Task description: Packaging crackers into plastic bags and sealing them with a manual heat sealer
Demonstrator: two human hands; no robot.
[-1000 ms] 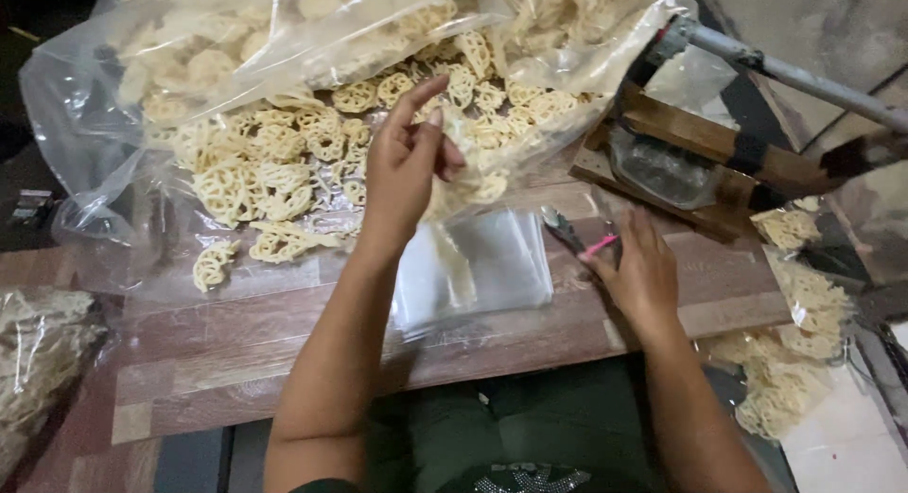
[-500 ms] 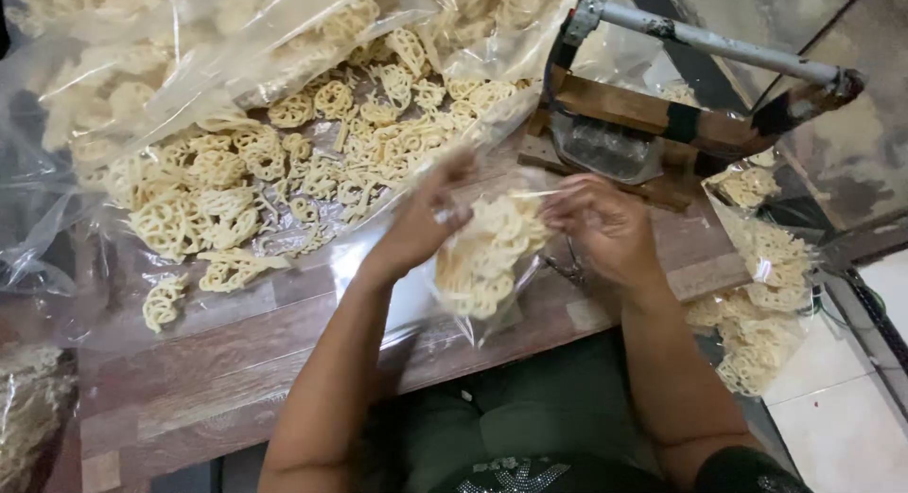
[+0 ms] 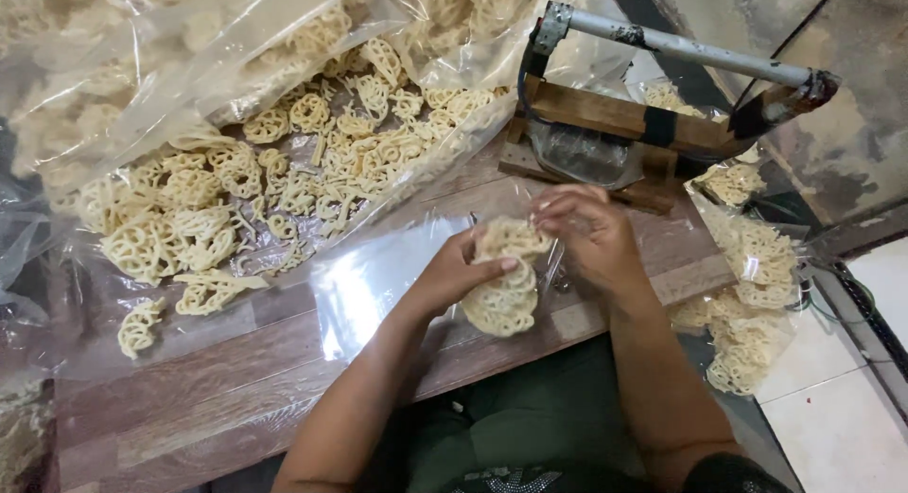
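Both hands meet over the near edge of a wooden table (image 3: 236, 379), closed around a small clear bag of crackers (image 3: 501, 290) held just above the boards. The left hand (image 3: 459, 275) grips the bag from the side, thumb pressed across its upper half, seemingly to steady the load, while the right hand (image 3: 591, 237) pinches the gathered neck with curled fingers, apparently keeping the opening drawn tight so nothing spills. The bag is a thin see-through pouch packed with pale yellow, lacy, flower-shaped crackers stacked flat in a short column, its plastic slightly creased and catching the light. Directly beneath the hands lies a stack of flat empty plastic bags (image 3: 378, 285), near at hand on the table. Beyond it, a large open plastic sack (image 3: 123, 86) spreads across the far side, its mouth facing the person, and loose crackers (image 3: 236, 200) of the same kind spill from it onto the plastic, a few lying apart toward the left edge. To the right stands a wooden-based sealing press (image 3: 615, 124) with a long metal handle (image 3: 690, 48) raised at a slant. Filled bags (image 3: 752, 285) hang or lean off the table's right side, above a tiled floor (image 3: 832, 408).
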